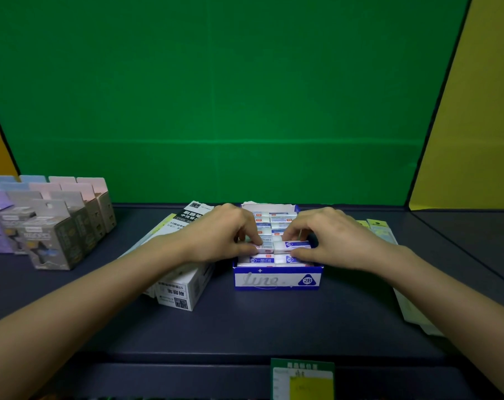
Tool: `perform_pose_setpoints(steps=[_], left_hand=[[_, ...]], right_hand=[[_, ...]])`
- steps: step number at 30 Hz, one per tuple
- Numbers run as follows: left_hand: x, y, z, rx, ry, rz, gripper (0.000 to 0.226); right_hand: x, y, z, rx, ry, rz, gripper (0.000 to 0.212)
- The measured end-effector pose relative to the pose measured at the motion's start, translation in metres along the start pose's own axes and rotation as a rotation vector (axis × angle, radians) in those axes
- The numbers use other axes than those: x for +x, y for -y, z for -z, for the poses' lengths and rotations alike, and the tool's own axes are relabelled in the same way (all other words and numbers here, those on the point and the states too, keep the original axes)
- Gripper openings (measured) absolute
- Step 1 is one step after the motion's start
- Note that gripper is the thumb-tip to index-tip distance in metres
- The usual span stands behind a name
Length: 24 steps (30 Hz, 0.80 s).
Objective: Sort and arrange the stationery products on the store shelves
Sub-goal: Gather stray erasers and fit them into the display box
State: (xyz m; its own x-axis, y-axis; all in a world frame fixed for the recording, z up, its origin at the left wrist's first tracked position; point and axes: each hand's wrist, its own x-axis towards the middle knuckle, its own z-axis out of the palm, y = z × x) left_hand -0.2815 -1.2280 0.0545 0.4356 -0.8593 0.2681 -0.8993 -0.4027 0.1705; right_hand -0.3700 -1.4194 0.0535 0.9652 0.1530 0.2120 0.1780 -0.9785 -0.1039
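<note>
A blue and white display box [276,280] marked 2B stands in the middle of the dark shelf, filled with several white erasers in blue sleeves. My left hand [221,233] pinches an eraser [265,247] at the box's left side. My right hand [328,236] pinches the eraser [292,246] beside it, thumb in front and fingers behind. Both erasers sit at the top of the stack, end to end.
White refill boxes [178,290] with black print lie just left of the eraser box, under my left forearm. Grey, pink and purple hang-tab cartons [54,229] stand at the far left. Pale flat packets [380,229] lie at the right. A green price tag [302,379] hangs on the shelf's front edge.
</note>
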Motion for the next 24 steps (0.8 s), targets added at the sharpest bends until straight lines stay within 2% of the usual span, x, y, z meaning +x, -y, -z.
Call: perform_pose_setpoints(steps=[9,15,19,24], left_hand=[[0.0,0.006,-0.001,-0.047,0.006,-0.02,0.011],[0.0,0.008,-0.001,-0.071,0.026,-0.023,0.01],[-0.001,0.005,-0.002,-0.032,0.002,-0.006,0.01],[-0.005,-0.004,-0.003,0.08,-0.023,0.038,0.015]], right_hand=[[0.0,-0.003,-0.001,0.065,-0.017,-0.05,0.022],[-0.001,-0.003,-0.005,0.095,-0.098,-0.056,0.014],[-0.001,-0.004,-0.011,0.055,-0.127,-0.06,0.016],[-0.013,-0.01,-0.008,0.117,-0.161,-0.044,0.018]])
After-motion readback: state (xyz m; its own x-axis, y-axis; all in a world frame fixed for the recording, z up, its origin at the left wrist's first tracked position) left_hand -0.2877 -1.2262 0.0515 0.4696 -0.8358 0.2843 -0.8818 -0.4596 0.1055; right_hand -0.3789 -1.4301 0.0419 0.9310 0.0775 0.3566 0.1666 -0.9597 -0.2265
